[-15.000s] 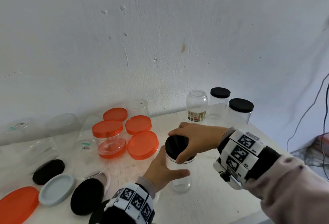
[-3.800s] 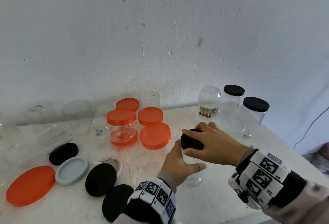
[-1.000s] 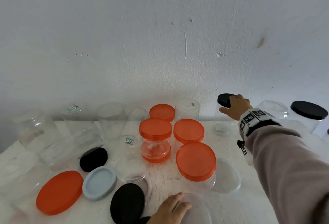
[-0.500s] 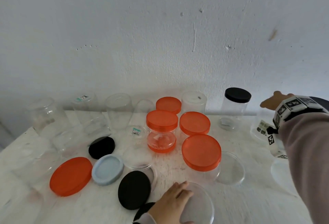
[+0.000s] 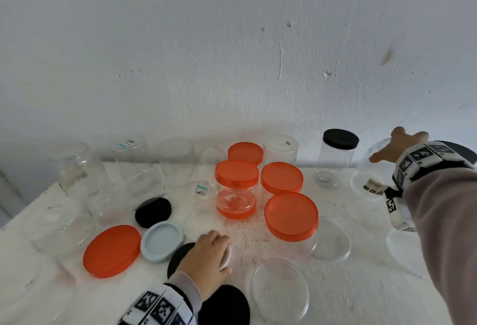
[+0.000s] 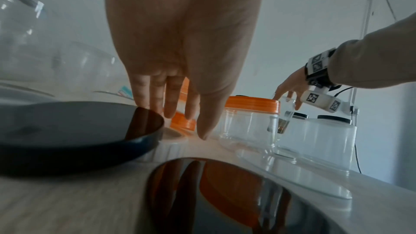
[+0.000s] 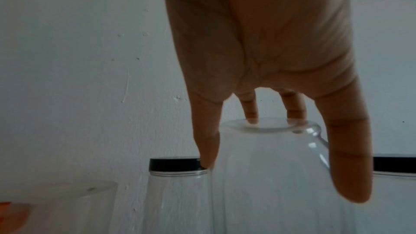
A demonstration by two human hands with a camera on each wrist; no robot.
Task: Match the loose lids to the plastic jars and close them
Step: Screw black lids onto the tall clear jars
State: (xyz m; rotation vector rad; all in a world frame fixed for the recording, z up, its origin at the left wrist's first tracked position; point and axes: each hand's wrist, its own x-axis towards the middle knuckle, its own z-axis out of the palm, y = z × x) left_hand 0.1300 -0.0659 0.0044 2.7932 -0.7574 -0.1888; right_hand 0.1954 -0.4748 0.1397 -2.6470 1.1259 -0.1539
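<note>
Head view: left hand (image 5: 206, 255) has moved onto white lid (image 5: 227, 256).

Right hand (image 5: 395, 146) has released the black-lidded jar (image 5: 335, 159), now standing upper right, and spreads over a clear jar (image 5: 369, 182). Left hand (image 5: 206, 255) shifted onto a white lid (image 5: 227, 257), lower centre.

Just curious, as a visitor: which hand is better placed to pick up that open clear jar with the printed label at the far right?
The right hand. Its spread fingers already straddle the labelled jar's open mouth. The left hand is low at the table's near edge, among the loose black lids.
</note>
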